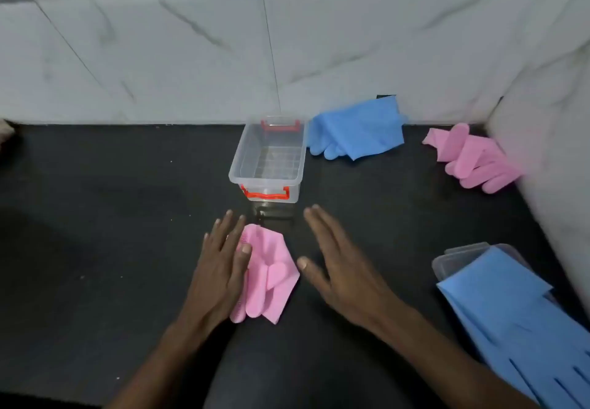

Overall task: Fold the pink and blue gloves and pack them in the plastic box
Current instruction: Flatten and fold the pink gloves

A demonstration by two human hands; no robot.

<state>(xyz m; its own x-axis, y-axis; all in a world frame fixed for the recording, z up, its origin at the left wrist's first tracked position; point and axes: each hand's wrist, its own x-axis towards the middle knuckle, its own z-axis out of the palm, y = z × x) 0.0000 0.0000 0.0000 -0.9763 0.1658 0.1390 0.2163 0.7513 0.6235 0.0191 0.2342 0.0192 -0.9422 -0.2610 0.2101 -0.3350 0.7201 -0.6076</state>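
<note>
A folded pink glove [271, 273] lies on the black counter in front of me. My left hand [220, 268] rests flat on its left edge, fingers spread. My right hand [338, 265] hovers open just to the right of the glove, apart from it. Behind them stands the clear plastic box [238, 166] with red latches, open and holding nothing. A blue glove [357, 131] lies crumpled right of the box against the wall. A second pink glove [472, 156] sits at the far right. Another blue glove [510, 319] lies flat at the near right.
The clear lid [459, 257] of the box lies at the near right, partly under the flat blue glove. A white marble-tiled wall [191, 41] closes off the back and the right side of the black counter [95, 217].
</note>
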